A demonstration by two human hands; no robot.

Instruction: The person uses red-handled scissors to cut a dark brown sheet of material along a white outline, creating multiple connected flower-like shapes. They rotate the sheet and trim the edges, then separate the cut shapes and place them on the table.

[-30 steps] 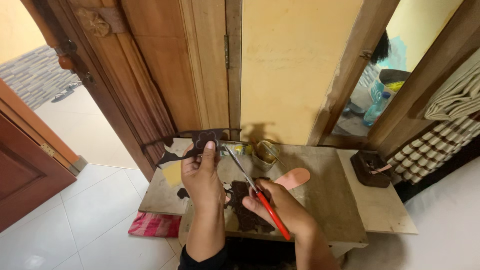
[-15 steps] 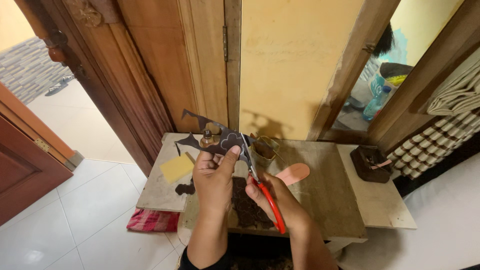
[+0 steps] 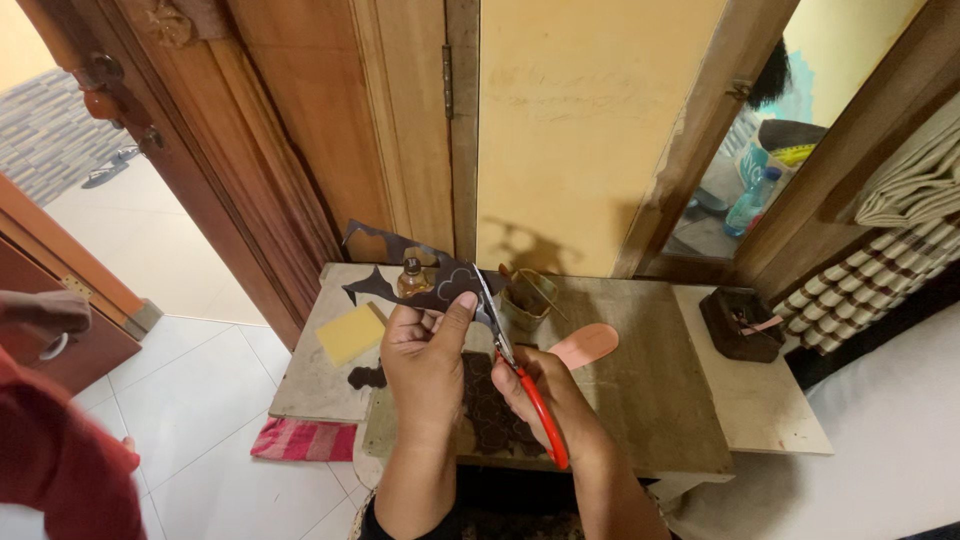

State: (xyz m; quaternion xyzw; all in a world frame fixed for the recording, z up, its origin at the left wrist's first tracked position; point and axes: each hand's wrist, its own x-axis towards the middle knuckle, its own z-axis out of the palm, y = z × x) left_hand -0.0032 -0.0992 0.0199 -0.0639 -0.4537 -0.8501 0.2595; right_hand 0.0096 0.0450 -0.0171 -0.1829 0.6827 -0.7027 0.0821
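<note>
Wooden door frames and a yellow wall rise behind the low counter (image 3: 640, 400). Above it, the left hand (image 3: 428, 352) has its grip pinched on a dark cut-out sheet (image 3: 432, 278), thumb on top. Just right of that grip, the right hand (image 3: 545, 395) has its grip closed around red-handled scissors (image 3: 515, 365), blades touching the sheet's edge.

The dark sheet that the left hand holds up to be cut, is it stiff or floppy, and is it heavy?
The dark sheet probably is fairly stiff: pinched by the left hand at one edge only, it stands out without drooping. It looks thin and light, since fingertips alone carry it. The red-handled scissors in the right hand bite into it, so it likely cuts easily.
</note>
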